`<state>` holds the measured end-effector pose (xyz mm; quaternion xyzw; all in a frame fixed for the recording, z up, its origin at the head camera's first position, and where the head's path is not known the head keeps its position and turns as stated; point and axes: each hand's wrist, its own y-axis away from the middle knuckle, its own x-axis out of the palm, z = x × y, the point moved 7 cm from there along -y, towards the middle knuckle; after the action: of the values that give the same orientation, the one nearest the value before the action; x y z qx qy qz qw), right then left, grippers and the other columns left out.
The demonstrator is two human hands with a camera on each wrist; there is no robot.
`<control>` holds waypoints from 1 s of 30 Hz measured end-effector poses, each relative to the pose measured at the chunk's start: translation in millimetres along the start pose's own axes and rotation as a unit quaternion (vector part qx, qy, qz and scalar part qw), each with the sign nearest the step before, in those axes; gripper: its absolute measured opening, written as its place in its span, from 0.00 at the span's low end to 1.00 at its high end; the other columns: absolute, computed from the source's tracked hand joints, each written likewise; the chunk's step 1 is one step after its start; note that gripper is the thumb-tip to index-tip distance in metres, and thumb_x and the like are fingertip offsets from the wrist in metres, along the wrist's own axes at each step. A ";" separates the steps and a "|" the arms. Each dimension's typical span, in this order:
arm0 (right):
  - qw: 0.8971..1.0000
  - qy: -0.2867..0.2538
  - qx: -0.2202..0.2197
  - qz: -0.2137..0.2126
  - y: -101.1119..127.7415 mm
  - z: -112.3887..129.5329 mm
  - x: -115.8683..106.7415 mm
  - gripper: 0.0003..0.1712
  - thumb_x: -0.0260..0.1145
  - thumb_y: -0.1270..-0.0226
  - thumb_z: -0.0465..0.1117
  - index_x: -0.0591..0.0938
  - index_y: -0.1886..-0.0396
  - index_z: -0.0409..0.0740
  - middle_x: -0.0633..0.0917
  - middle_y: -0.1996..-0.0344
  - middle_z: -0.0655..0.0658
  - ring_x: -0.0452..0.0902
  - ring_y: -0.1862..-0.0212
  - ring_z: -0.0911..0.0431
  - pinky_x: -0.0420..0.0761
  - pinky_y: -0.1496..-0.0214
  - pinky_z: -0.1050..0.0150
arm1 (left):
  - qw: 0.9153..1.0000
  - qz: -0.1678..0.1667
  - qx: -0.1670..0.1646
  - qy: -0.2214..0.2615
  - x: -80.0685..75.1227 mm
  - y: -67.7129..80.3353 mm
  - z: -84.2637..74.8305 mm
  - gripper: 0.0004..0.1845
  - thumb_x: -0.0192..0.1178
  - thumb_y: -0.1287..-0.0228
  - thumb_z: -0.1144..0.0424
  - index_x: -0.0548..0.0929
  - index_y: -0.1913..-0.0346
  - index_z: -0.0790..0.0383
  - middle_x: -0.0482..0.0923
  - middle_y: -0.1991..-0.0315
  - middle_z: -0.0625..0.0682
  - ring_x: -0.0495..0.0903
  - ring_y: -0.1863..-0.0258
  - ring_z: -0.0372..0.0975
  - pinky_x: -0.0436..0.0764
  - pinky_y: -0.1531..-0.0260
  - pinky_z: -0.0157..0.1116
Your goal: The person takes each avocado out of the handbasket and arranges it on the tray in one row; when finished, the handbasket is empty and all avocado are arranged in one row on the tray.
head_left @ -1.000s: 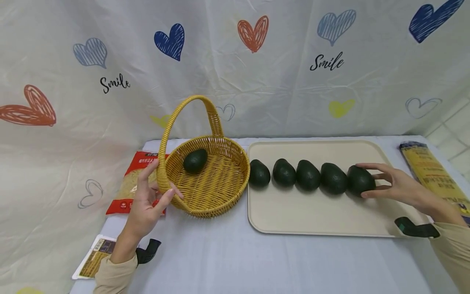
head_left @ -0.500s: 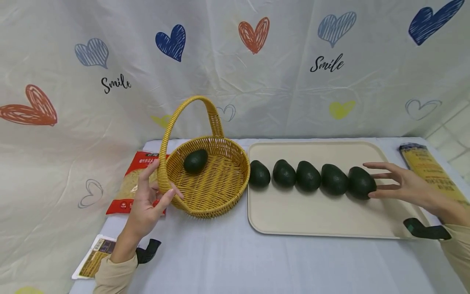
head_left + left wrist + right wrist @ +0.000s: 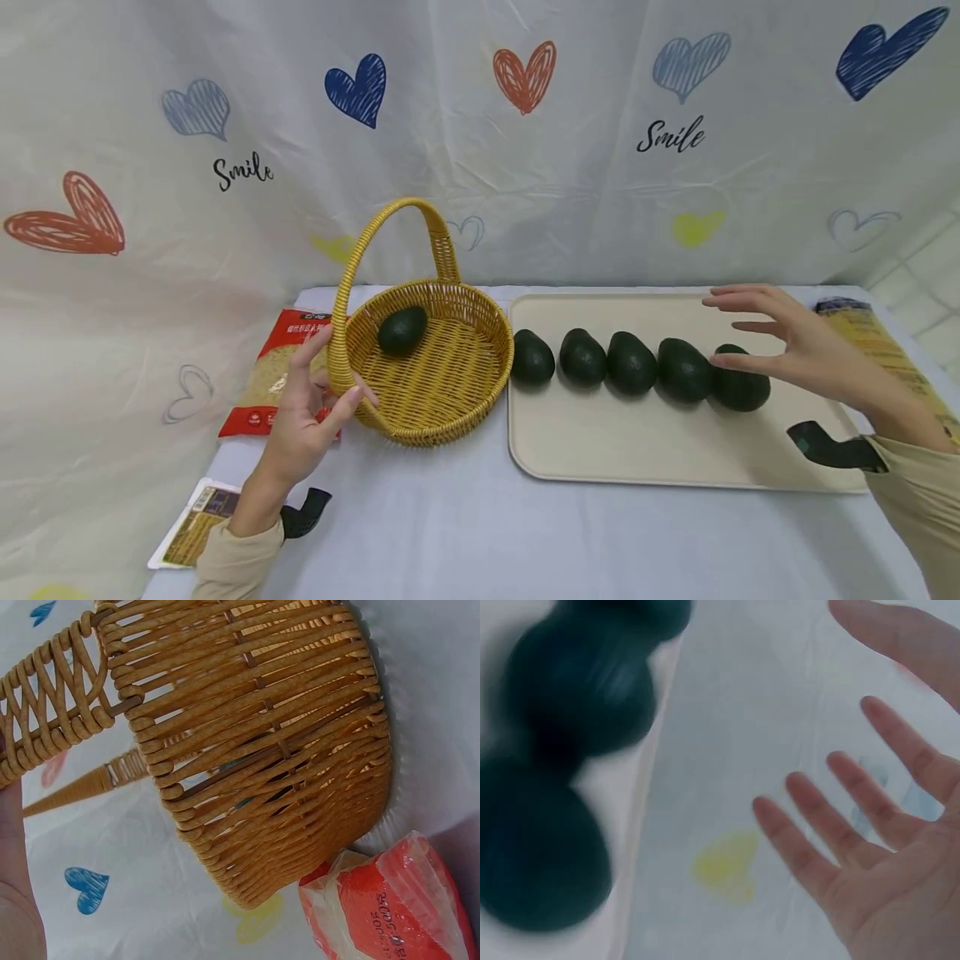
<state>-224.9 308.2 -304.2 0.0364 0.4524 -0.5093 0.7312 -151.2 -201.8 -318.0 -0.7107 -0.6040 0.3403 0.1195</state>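
A yellow wicker basket point(image 3: 429, 429) with a tall arched handle stands left of the middle, one dark green avocado point(image 3: 402, 331) inside it. My left hand point(image 3: 296, 437) holds the basket at the foot of its handle, thumb and fingers either side of it; in the left wrist view the woven handle point(image 3: 56, 697) runs beside part of that hand. Several avocados line up on a beige tray point(image 3: 645, 450). Over the rightmost avocado point(image 3: 742, 392) my right hand point(image 3: 806, 350) hovers, fingers spread and nothing held; the right wrist view shows its fingers apart from the blurred avocados point(image 3: 540, 847).
A red food packet point(image 3: 258, 400) lies behind my left hand, partly under the basket's side. Nearer the front left is a flat labelled pack point(image 3: 193, 525). Beyond the tray's right end lies a yellow packet point(image 3: 870, 325). A heart-printed cloth point(image 3: 562, 200) hangs behind the table.
My right hand has left the rightmost avocado, drawing back to the right, then rising and shifting left above it. The left hand has stayed on the basket. The avocados look unmoved.
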 end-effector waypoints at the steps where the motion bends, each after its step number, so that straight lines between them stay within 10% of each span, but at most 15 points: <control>1: 1.000 -0.004 -0.006 0.005 -8.5 8.7 5.2 0.44 0.79 0.58 0.15 0.78 0.35 0.34 0.75 0.33 0.58 0.71 0.35 0.70 0.72 0.41 0.82 | 1.000 0.000 -0.002 0.000 0.7 -0.3 0.1 0.47 0.54 0.37 0.87 0.52 0.18 0.57 0.86 0.60 0.40 0.73 0.80 0.36 0.72 0.90 0.31; 18: 0.972 -0.138 -0.067 0.176 -164.1 105.9 150.7 0.31 0.78 0.38 0.32 0.79 0.34 0.38 0.79 0.37 0.40 0.75 0.36 0.47 0.80 0.36 0.44 | 1.000 -0.013 -0.006 -0.004 0.3 1.4 0.2 0.47 0.54 0.37 0.86 0.51 0.18 0.58 0.87 0.61 0.41 0.80 0.71 0.34 0.73 0.88 0.32; 30: 0.954 -0.156 -0.043 0.251 -219.5 122.9 228.3 0.24 0.72 0.30 0.35 0.80 0.36 0.37 0.78 0.36 0.39 0.75 0.33 0.41 0.81 0.35 0.51 | 1.000 0.005 -0.004 0.006 4.7 2.1 0.1 0.48 0.53 0.35 0.87 0.47 0.17 0.59 0.87 0.63 0.46 0.66 0.87 0.36 0.70 0.90 0.33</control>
<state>-302.5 -22.5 -302.0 0.0370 0.3302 -0.2883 0.8980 -149.5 -197.9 -320.9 -0.7166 -0.6006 0.3341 0.1188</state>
